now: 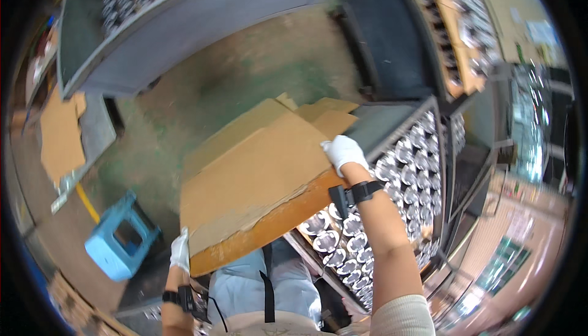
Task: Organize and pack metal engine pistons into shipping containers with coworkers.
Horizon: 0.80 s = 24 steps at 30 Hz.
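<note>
A large brown cardboard sheet (257, 164) with a torn near edge lies on an orange-brown board (257, 235) in front of my body. My left hand (179, 251), in a white glove, is closed on the near left edge of the board and cardboard. On the right edge, my right hand (344, 153), also white-gloved, grips with its fingers partly hidden by the edge. More cardboard flaps (327, 112) stick out beyond the far right side. Just right of the board, a metal bin (435, 152) holds rows of shiny, round metal parts (407, 173).
A blue plastic stool (122, 238) stands on the floor at left. Across the far side runs a long grey bin (202, 30) with more metal parts. A dark cart (389, 36) stands at far right. Another cardboard piece (61, 134) rests on a grey surface at left.
</note>
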Each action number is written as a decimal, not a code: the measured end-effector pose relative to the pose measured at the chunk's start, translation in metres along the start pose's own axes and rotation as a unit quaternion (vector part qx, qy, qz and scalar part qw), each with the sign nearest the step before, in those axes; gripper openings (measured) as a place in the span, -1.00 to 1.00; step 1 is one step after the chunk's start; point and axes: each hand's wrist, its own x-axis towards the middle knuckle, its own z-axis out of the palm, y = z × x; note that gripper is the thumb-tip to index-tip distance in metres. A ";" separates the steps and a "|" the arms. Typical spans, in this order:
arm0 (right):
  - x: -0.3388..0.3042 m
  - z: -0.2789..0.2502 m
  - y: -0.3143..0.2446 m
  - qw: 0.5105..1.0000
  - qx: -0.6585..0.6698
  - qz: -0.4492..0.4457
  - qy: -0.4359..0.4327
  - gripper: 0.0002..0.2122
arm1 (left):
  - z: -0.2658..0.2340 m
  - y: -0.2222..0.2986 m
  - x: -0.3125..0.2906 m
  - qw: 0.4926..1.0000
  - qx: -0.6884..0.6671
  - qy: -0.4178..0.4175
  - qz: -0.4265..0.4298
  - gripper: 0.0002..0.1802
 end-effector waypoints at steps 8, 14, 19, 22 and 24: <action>-0.142 0.007 0.113 0.925 0.307 0.046 0.220 -0.57 | -0.017 0.083 -0.075 0.949 -0.059 0.003 0.308 -0.54; -0.227 0.088 0.214 0.785 0.460 0.140 0.390 -0.63 | 0.057 0.150 -0.187 0.873 0.023 -0.065 0.484 -0.61; -0.276 0.201 0.289 0.600 0.602 0.215 0.481 -0.67 | 0.151 0.159 -0.228 0.805 0.153 -0.098 0.565 -0.64; -0.309 0.235 0.311 0.531 0.657 0.280 0.456 -0.66 | 0.208 0.151 -0.250 0.781 0.211 -0.135 0.572 -0.70; -0.329 0.259 0.329 0.525 0.638 0.343 0.447 -0.65 | 0.244 0.141 -0.248 0.758 0.257 -0.152 0.580 -0.70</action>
